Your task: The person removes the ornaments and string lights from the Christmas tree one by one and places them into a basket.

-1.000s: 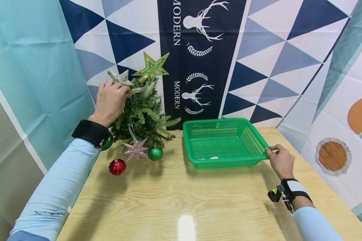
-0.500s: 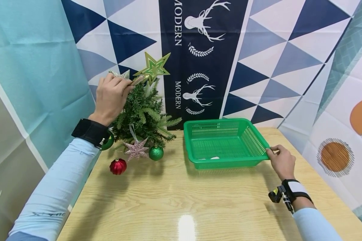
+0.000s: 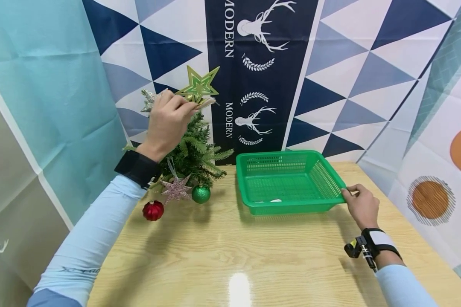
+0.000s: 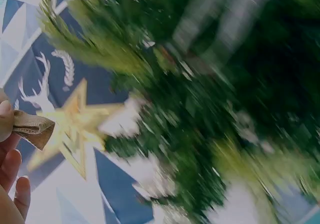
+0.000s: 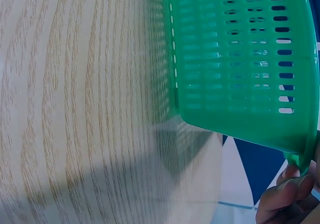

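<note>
My left hand [image 3: 168,121] is raised in front of the small Christmas tree [image 3: 199,147]. Its fingertips pinch a small folded piece of tan, cloth-like material [image 4: 36,128], which overlaps the foot of the green and gold star [image 3: 199,85] on the treetop in the head view. Behind the fingers a silver glitter star [image 3: 149,101] is partly hidden. On the right, my right hand [image 3: 363,207] grips the near right corner of the green plastic basket [image 3: 292,209] by its rim, thumb on top. A small white scrap [image 3: 275,200] lies inside the basket.
Low on the tree hang a pink glitter star [image 3: 176,189], a green bauble [image 3: 201,194] and a red ribbed bauble [image 3: 153,210]. Wooden table [image 3: 215,251] spreads before both hands. Patterned cloth [image 3: 253,85] closes off the back and sides.
My left hand has moved right from beside the silver star to near the treetop star, carrying the tan piece. The right hand still holds the basket corner.
</note>
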A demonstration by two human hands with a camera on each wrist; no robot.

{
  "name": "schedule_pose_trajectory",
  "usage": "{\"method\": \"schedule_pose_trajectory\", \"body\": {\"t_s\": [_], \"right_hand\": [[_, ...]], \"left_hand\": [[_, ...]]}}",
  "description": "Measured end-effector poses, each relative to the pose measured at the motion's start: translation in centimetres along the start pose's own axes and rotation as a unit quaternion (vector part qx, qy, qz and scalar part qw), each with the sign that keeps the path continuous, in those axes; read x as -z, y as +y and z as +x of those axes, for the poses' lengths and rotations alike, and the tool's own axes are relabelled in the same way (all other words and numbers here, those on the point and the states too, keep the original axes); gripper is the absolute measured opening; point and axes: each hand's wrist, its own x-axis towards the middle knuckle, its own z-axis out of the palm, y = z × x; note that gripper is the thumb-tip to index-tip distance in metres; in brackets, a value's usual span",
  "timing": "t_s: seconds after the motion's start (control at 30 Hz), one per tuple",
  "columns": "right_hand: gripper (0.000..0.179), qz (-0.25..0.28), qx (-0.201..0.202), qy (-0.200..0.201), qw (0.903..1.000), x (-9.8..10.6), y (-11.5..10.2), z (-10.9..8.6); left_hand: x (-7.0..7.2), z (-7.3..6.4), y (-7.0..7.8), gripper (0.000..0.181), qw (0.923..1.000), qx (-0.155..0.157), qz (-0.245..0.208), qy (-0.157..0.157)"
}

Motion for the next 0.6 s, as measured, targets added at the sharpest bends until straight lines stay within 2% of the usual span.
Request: {"method": "schedule_pose_trajectory", "body": {"t_s": [0.13,0.3,0.47,0.6], "right_hand": [[0.036,0.004,-0.002,-0.001,1.0,0.2,-0.1,0.0],[0.036,0.002,-0.005,-0.002,1.0,0.3,-0.1,0.0],[0.036,0.005,-0.008,-0.005,0.9999,0.4,-0.1,0.1],[0.037,0.006,-0.012,-0.005,0.9999,0.4,-0.1,0.0]], "left_hand": [[-1.5,1.3,2.1,0.021,0.9997,-0.022,-0.001,-0.01],[-3.5,2.2,4.7,0.02,0.9989,-0.03,-0.025,-0.026],[-5.2,2.4,7.0,0.02,0.9974,-0.033,-0.039,-0.051],[-6.4,2.0,8.3,0.019,0.9956,-0.033,-0.041,-0.077]]}}
